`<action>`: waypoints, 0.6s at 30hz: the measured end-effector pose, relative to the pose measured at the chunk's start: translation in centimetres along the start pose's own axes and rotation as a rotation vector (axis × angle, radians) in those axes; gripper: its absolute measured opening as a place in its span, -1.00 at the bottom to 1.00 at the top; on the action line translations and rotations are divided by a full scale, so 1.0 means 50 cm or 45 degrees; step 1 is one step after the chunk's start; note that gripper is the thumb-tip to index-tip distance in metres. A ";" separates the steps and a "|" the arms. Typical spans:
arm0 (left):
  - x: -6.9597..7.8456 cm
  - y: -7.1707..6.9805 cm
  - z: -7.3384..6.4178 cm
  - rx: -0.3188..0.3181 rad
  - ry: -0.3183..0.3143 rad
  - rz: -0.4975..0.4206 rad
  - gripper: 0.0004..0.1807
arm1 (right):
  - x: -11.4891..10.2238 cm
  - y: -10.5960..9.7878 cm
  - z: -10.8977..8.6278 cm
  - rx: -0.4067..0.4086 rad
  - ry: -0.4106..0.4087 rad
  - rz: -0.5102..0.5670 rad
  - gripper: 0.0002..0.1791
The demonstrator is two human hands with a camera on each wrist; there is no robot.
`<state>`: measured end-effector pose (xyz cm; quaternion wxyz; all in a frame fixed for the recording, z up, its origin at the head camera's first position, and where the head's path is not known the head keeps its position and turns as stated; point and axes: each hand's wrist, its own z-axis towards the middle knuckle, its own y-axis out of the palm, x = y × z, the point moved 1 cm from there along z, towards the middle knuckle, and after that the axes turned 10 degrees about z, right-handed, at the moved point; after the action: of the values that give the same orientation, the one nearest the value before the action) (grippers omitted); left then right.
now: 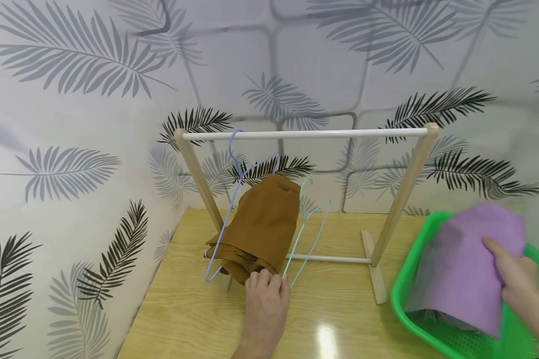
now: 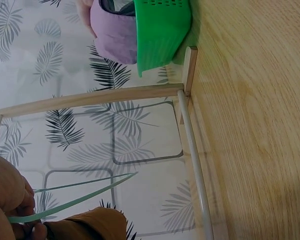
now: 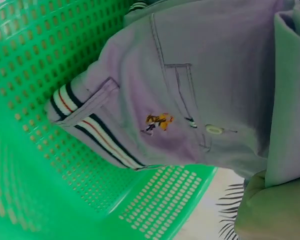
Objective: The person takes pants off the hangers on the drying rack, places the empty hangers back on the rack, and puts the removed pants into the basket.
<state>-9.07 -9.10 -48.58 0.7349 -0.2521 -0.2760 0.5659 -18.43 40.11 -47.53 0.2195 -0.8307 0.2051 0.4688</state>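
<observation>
Purple garment has dk/wht/red striped trim & sm. embroidered motif.

"What fills the head view's top?"
"A pale wall with grey and black leaf prints."
"And lower centre?"
"A wood-grained desk, with a bright glare spot."

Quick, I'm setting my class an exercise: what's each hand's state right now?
Left hand: closed, holding the mint hanger; whether also the brown garment is unclear.
Right hand: closed, holding the lilac garment.
</observation>
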 end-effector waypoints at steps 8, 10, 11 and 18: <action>0.001 0.002 -0.002 0.018 -0.001 0.009 -0.59 | 0.024 -0.013 0.003 0.059 0.047 -0.115 0.20; 0.002 0.002 -0.001 0.027 0.003 0.010 -0.60 | 0.032 -0.015 0.002 0.062 0.065 -0.099 0.21; 0.002 0.002 -0.001 0.031 0.004 0.010 -0.60 | 0.035 -0.016 0.002 0.065 0.072 -0.090 0.21; 0.000 0.006 0.000 0.047 0.003 0.001 -0.60 | 0.067 -0.028 -0.002 0.101 0.092 -0.129 0.17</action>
<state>-9.25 -9.04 -48.78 0.7395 -0.2393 -0.2643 0.5710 -16.02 40.73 -50.14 0.2680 -0.8470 0.1889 0.4185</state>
